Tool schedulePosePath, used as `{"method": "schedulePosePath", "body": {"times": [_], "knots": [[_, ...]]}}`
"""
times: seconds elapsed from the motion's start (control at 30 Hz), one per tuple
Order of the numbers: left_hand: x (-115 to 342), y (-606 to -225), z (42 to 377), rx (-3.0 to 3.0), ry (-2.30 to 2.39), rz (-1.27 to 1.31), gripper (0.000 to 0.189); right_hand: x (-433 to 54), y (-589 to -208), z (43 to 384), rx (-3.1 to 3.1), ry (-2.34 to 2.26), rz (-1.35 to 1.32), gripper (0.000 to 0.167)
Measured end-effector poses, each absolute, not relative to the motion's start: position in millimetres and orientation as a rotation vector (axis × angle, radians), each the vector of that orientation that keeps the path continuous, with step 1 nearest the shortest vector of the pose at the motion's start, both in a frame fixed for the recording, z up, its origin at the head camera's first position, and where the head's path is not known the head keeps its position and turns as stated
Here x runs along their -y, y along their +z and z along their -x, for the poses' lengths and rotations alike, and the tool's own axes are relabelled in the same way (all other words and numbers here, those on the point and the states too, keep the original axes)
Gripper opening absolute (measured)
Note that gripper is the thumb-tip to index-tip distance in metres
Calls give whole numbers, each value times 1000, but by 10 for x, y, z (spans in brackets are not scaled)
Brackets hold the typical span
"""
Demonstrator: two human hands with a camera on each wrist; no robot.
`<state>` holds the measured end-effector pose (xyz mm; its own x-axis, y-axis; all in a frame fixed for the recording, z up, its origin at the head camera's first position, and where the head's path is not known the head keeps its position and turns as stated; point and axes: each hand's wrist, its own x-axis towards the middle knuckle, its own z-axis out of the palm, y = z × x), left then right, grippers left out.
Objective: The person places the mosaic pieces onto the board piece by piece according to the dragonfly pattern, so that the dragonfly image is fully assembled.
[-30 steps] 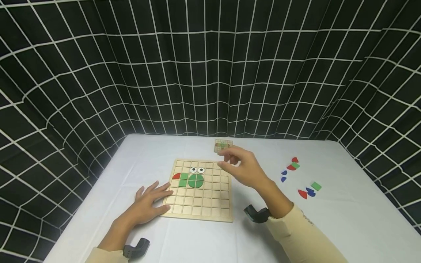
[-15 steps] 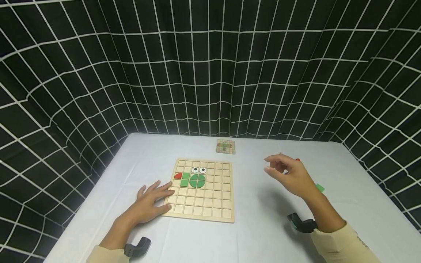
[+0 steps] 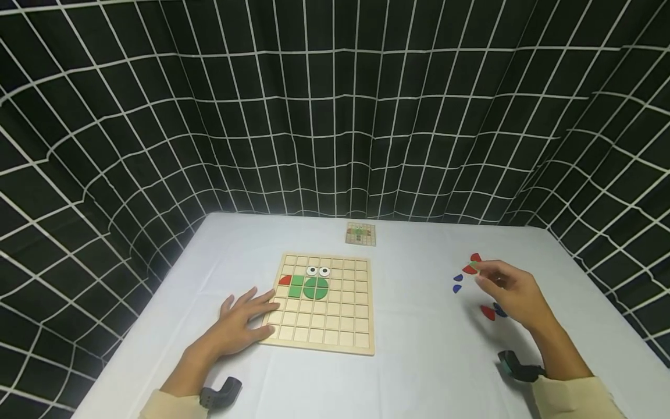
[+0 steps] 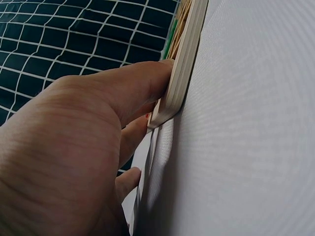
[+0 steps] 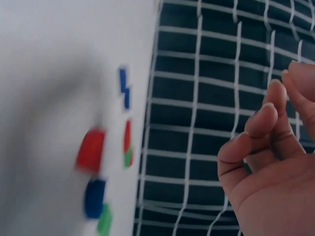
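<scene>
My left hand [image 3: 235, 329] lies spread at the left edge of a wooden grid board [image 3: 331, 323]; in the left wrist view a finger presses on the board's rim [image 4: 184, 64]. Set in the board are a red quarter-round piece [image 3: 285, 280], green squares [image 3: 295, 286], a green disc of quarter pieces [image 3: 316, 288] and two eye pieces [image 3: 318, 271]. On the right, my right hand [image 3: 510, 294] hovers over loose pieces, its fingertips overlapping a small green piece [image 3: 474, 265] in the head view. The right wrist view shows its fingers [image 5: 261, 120] loosely bent, holding nothing.
Loose red pieces [image 3: 488, 312] and blue pieces [image 3: 458, 288] lie on the white table at the right, some partly behind the right hand. A small pattern card [image 3: 360, 234] sits beyond the board. A black gridded curtain [image 3: 335, 116] surrounds the table's back and sides.
My right hand has travelled from above the board's far right corner across to the loose pieces at the right. The left hand stays on the board's edge.
</scene>
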<state>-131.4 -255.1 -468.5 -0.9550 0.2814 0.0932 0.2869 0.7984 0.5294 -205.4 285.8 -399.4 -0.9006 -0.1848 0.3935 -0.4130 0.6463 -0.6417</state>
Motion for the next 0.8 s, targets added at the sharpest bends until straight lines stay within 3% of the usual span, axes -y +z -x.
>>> {"method": "schedulePosePath", "body": {"times": [0.27, 0.8], "knots": [[2546, -4682, 1315, 2964, -898, 473, 49, -3181, -4211, 2064, 2682, 1057, -388, 22], [2552, -4698, 1318, 2959, -874, 462, 49, -3404, -4480, 2090, 2940, 915, -619, 35]]}}
